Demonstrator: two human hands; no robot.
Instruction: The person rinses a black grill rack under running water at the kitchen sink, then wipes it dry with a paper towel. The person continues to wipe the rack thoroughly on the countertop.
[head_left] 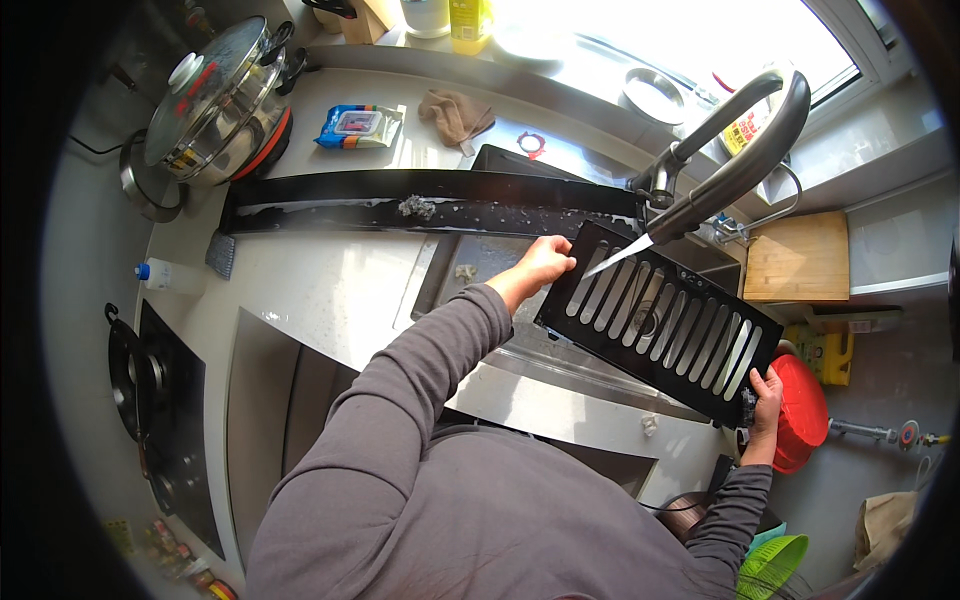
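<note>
Lit strongly by daylight from the wide white-framed window [690,35] at upper right; burnt out to flat white there. Spilling in pale sunlit patches over the glossy white countertop [300,285], greyer in between. Glinting along the curved grey metal faucet [770,130] and on the round steel pot with clear glass lid [220,110]. Dimmer toward the lower left, near the flat black hob [185,430]; blurred there, crisper mid-frame. Bowed by fisheye toward the edges, vignetted to black around the rim.

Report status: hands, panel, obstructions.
Left hand, right hand holding opposite ends of slotted panel. Panel over sink, stream from faucet hitting it. Possibly in the way: black trough across sink behind panel.
</note>
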